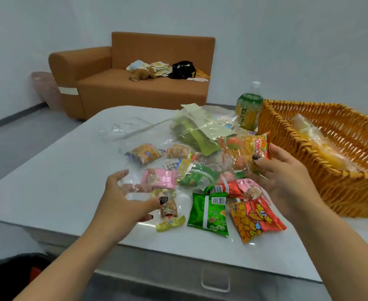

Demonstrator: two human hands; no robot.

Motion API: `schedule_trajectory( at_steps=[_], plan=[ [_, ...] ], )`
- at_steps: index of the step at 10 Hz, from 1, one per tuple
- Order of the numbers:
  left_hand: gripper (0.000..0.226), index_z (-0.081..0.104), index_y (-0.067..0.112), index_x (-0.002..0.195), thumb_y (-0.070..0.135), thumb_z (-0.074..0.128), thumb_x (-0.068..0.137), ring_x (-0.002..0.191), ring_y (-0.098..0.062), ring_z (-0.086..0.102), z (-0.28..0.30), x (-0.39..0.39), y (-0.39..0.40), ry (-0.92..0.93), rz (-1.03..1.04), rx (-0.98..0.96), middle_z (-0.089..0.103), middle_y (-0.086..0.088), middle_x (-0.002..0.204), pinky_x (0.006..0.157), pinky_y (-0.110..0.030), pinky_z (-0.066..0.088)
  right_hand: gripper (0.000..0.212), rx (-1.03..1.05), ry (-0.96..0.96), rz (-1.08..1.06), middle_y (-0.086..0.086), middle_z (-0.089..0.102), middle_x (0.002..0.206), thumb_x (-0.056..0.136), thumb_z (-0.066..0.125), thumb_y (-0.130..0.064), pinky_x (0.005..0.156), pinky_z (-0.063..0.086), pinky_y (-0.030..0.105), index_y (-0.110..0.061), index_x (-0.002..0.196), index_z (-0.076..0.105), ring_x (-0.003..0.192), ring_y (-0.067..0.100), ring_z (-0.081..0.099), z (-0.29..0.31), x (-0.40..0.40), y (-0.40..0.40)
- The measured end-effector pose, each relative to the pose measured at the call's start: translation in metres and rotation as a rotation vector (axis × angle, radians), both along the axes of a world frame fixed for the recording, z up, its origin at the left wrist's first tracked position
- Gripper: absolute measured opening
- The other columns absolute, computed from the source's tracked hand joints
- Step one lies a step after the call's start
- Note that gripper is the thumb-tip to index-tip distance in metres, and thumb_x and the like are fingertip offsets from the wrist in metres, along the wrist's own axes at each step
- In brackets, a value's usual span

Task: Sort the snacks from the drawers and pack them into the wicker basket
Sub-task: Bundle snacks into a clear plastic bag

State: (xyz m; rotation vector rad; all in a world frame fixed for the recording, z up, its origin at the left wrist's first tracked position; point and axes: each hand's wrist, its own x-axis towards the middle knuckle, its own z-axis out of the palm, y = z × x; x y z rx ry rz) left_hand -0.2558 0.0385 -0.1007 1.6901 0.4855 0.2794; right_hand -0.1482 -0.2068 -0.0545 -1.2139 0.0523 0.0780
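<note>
At the right of the frame we see the right hand gripping an orange snack packet, fingers curled round its end, just left of the wicker basket. The basket sits at the right edge of the white table, with yellow wrapped packs lying inside. At lower centre the left hand hangs over the table with fingers spread wide; a clear plastic wrapper is at its fingertips, though we cannot tell whether it holds it. Between the hands lie scattered snacks: a pink packet, a green packet, a red-and-orange packet. A green bottle stands behind the basket's left corner. A brown sofa fills the upper middle.
</note>
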Motion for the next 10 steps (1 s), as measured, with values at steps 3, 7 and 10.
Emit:
schedule_trajectory(
  at_steps=[3, 7, 10],
  plan=[
    [0.101, 0.023, 0.028, 0.145, 0.013, 0.088, 0.068, 0.075, -0.018, 0.071, 0.003, -0.04, -0.001, -0.042, -0.046, 0.123, 0.064, 0.004, 0.109, 0.056, -0.023, 0.056, 0.034, 0.351, 0.108, 0.079, 0.017, 0.057, 0.131, 0.092, 0.049, -0.004, 0.081, 0.059, 0.037, -0.004, 0.125, 0.054, 0.101, 0.026, 0.069, 0.01, -0.035, -0.024],
    [0.101, 0.031, 0.037, 0.135, 0.005, 0.091, 0.06, 0.081, -0.024, 0.074, 0.003, -0.057, -0.01, 0.039, -0.396, 0.045, 0.061, 0.008, 0.12, 0.067, -0.034, 0.059, 0.044, 0.033, 0.12, 0.47, 0.019, 0.072, 0.094, 0.073, 0.064, -0.003, 0.059, 0.059, 0.029, 0.013, 0.113, 0.059, 0.076, 0.021, 0.07, -0.007, -0.074, -0.014],
    [0.057, 0.059, 0.039, 0.116, 0.074, 0.059, 0.072, 0.108, -0.022, 0.067, 0.018, -0.05, -0.017, 0.069, -0.46, -0.144, 0.068, 0.011, 0.119, 0.089, -0.045, 0.053, 0.037, 0.015, 0.066, 0.692, 0.018, 0.07, 0.107, 0.068, 0.08, -0.01, 0.071, 0.057, 0.023, 0.005, 0.1, 0.069, 0.095, 0.028, 0.066, -0.016, -0.074, 0.019]
  ],
)
